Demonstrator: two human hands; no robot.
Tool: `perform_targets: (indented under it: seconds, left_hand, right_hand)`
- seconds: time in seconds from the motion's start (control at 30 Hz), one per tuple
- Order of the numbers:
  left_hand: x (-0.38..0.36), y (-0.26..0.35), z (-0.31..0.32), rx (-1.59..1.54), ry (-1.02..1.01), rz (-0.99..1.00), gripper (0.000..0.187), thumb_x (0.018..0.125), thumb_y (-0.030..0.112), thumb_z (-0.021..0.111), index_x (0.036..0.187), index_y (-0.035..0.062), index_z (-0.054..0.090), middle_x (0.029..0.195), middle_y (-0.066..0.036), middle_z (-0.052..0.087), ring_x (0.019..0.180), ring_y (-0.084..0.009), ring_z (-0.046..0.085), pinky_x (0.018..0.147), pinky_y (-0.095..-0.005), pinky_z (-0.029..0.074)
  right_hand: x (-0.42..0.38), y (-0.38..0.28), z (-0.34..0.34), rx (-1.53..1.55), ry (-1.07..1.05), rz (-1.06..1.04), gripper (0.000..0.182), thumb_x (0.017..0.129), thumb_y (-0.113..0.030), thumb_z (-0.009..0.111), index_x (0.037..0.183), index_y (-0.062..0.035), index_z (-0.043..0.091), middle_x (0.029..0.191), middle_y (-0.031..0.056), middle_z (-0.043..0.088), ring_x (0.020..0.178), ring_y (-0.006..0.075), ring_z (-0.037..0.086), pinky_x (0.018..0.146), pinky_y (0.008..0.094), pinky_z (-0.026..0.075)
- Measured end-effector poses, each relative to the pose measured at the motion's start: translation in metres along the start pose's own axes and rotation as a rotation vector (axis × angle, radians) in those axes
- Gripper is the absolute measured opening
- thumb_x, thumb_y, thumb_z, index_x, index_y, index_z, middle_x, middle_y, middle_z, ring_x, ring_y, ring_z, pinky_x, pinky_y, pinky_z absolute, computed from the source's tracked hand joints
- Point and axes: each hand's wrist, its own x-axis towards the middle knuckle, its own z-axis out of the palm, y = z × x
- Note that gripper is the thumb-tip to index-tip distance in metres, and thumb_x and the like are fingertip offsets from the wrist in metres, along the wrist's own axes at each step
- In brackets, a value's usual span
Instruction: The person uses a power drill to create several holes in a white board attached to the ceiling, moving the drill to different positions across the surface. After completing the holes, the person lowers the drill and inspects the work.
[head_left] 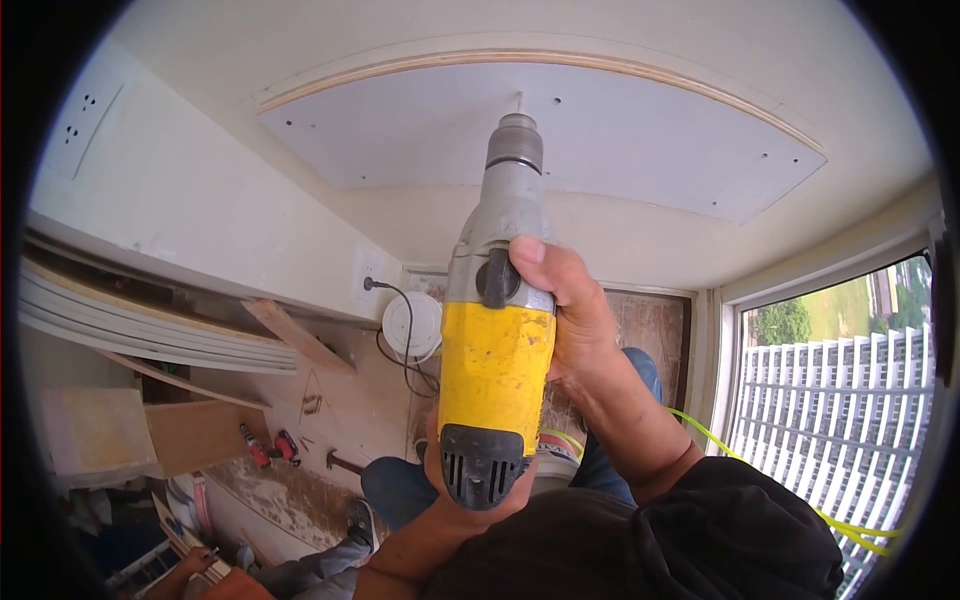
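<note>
A yellow and grey power drill [497, 365] with a black vented rear cap points away from me in the head view. Its thin bit [519, 103] meets a white panel [420, 125] with a plywood edge, fixed against the pale surface ahead; several small holes dot the panel. My right hand [572, 305] is closed round the drill's front body from the right, thumb on top near the black selector knob [497, 278]. Beneath the rear end, my left hand [490, 512] is wrapped round the drill, its fingers mostly hidden behind the black cap.
A black cord plugged into a wall outlet [368, 270] hangs by a white round lid [411, 325]. Red cordless tools [270, 446] and a hammer [344, 461] lie lower left. Another person's leg [325, 560] shows at bottom left. On the right are a window [830, 400] and yellow-green cable [850, 527].
</note>
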Motion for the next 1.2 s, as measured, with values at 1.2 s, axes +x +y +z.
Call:
perform_targets:
  seconds: [1.2]
  left_hand:
    - [0.027,0.01,-0.011,-0.062,0.06,0.089,0.008,0.087,-0.002,0.076,0.095,-0.0035,0.075,0.097,-0.015,0.073,0.091,-0.0319,0.07,0.085,-0.0427,0.055]
  right_hand:
    - [0.005,-0.004,0.0,-0.083,-0.006,-0.022,0.043,0.092,-0.032,0.077,0.115,-0.0003,0.059,0.092,0.0112,0.071,0.075,0.0191,0.073,0.069,0.0337,0.06]
